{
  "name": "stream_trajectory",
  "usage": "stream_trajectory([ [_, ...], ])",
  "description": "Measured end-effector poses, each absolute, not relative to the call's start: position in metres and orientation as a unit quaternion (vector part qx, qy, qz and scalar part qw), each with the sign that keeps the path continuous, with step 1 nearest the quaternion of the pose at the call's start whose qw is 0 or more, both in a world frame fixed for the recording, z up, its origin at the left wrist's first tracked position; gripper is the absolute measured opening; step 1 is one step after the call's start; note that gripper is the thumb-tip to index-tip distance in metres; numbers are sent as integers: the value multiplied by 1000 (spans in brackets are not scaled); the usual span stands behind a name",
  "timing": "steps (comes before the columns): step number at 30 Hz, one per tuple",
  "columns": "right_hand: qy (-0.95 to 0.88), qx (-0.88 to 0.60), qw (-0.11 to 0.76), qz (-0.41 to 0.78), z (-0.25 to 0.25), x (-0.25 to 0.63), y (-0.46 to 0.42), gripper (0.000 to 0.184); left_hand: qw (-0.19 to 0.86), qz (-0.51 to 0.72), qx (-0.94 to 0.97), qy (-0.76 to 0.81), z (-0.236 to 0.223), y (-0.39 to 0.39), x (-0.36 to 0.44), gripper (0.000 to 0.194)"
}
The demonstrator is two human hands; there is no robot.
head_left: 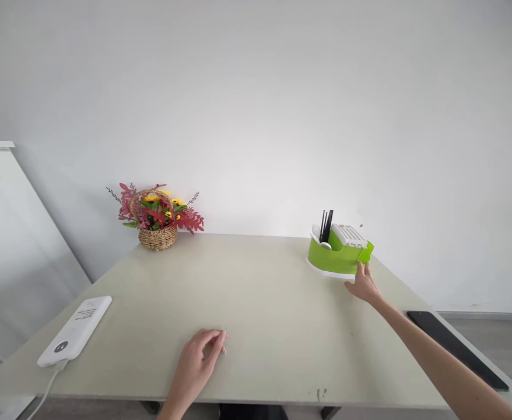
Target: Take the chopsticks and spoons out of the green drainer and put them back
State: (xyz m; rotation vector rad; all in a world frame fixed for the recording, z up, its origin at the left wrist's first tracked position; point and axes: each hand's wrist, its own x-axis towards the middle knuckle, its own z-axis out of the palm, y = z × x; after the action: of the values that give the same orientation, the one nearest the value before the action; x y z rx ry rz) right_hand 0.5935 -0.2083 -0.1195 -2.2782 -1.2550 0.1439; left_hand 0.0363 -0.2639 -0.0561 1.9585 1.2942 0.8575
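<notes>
A green utensil holder (332, 259) with a white base and a white slotted top stands at the back right of the table. Black chopsticks (326, 226) and white spoons (316, 232) stick up from its left part. At its right end is a brighter green piece (366, 252). My right hand (363, 284) reaches to that end, fingertips touching or just below the piece, thumb spread to the left; it is open. Near the front edge, my left hand (203, 353) rests on the table with curled fingers and thumb against them, nothing visible inside.
A wicker basket of flowers (157, 239) stands at the back left. At the left edge lies a white power bank (77, 329) with a cable. A flat black object (455, 347) lies along the right edge, beside my right forearm. A wall is behind the table (256, 291).
</notes>
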Motion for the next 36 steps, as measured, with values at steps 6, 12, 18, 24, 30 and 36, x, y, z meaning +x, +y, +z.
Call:
stream_trajectory([
  [6, -487, -834, 254, 51, -117, 590, -215, 98, 307, 330, 746, 491, -55, -266, 37, 47],
  [12, -498, -834, 232, 55, -115, 574, -215, 96, 313, 333, 743, 489, -52, -268, 37, 47],
  [18, -500, -836, 222, 51, -111, 563, -216, 97, 318, 329, 741, 492, -57, -266, 36, 49],
  [24, -505, -834, 218, 49, -110, 551, -217, 95, 323, 320, 744, 489, -62, -264, 34, 48],
  [30, -522, -824, 216, 48, -106, 530, -218, 94, 327, 322, 743, 487, -61, -264, 34, 49],
  [36, -541, -810, 223, 48, -103, 494, -218, 94, 327, 324, 739, 491, -60, -265, 33, 49],
])
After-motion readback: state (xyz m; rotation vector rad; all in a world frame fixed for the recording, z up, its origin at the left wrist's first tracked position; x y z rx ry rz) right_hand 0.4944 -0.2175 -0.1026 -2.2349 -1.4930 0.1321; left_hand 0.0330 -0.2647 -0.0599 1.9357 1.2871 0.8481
